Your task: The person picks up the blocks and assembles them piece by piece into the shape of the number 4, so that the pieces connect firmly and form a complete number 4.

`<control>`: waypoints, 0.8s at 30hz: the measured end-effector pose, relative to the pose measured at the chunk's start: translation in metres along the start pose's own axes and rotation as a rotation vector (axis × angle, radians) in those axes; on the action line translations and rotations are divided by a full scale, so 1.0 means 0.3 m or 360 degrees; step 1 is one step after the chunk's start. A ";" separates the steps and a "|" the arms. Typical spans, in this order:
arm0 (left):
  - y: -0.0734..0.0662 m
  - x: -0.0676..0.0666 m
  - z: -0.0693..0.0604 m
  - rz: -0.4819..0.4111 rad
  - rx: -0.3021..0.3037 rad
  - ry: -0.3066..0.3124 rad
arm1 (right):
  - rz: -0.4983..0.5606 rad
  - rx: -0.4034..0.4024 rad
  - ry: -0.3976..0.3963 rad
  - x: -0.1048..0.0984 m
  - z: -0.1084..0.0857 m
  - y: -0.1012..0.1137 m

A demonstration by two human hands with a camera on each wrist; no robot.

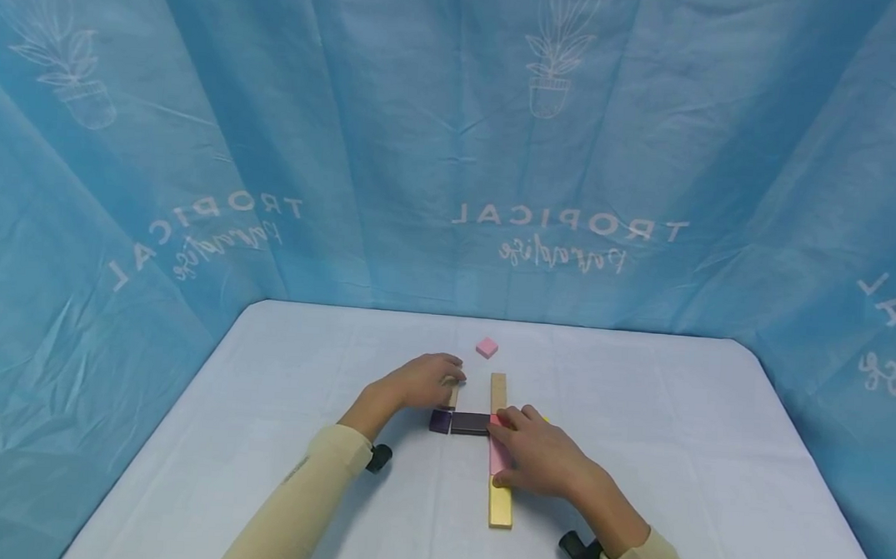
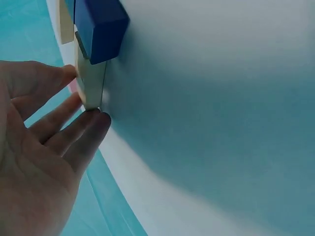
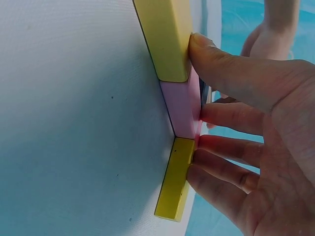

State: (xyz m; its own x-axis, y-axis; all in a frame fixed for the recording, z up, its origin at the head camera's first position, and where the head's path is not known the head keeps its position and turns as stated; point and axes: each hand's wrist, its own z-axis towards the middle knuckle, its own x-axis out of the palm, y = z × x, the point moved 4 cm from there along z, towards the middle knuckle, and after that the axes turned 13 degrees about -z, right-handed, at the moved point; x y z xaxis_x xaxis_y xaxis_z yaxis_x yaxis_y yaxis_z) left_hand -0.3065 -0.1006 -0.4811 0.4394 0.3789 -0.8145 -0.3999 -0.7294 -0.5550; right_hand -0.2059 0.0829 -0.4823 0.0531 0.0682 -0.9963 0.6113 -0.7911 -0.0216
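In the head view my left hand point(image 1: 424, 381) is at the far end of the left arm of an H-like row of blocks. In the left wrist view its thumb and fingers pinch a pale wooden block point(image 2: 93, 86), which abuts a dark blue block point(image 2: 101, 34). My right hand point(image 1: 541, 454) rests over the right-hand row with fingers extended. Its fingers touch the pink block point(image 1: 499, 457) and a bright yellow block point(image 3: 174, 179), while the thumb touches a gold block point(image 1: 501, 507). The hand partly hides the pink and bright yellow blocks.
A black block point(image 1: 470, 424) bridges the two rows. A pale wooden block point(image 1: 498, 390) continues the right row away from me. Farther back lies a small pink block point(image 1: 487, 347). All stand on a white-covered table point(image 1: 259, 471) before a blue curtain point(image 1: 394, 144).
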 end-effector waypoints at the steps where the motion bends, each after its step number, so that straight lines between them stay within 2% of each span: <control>1: 0.002 0.000 -0.003 0.0003 -0.0003 0.0005 | 0.0004 -0.0001 -0.0001 0.001 0.000 -0.001; 4: 0.008 -0.007 -0.015 -0.0032 -0.0055 0.0032 | 0.0001 0.0002 -0.0001 0.001 0.001 -0.003; 8: 0.017 -0.010 -0.029 -0.0095 -0.0190 0.0082 | 0.0004 0.0012 0.0016 0.003 0.001 -0.005; 12: 0.032 -0.001 -0.039 -0.0094 -0.0296 0.0098 | 0.0002 0.0015 0.0027 0.003 0.002 -0.002; 17: 0.035 -0.006 -0.039 -0.0082 -0.0322 0.0056 | -0.0004 0.0030 0.0009 -0.004 0.001 -0.003; 24: 0.010 -0.024 -0.032 0.0048 -0.0290 0.0090 | 0.0012 0.0019 0.0004 -0.004 -0.002 -0.001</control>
State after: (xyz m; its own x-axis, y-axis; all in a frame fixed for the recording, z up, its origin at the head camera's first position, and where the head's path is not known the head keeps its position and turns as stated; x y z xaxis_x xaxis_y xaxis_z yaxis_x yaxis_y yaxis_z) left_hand -0.3032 -0.1111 -0.4753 0.4760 0.3263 -0.8167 -0.2637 -0.8329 -0.4865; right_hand -0.2057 0.0834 -0.4810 0.0597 0.0640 -0.9962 0.6015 -0.7987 -0.0153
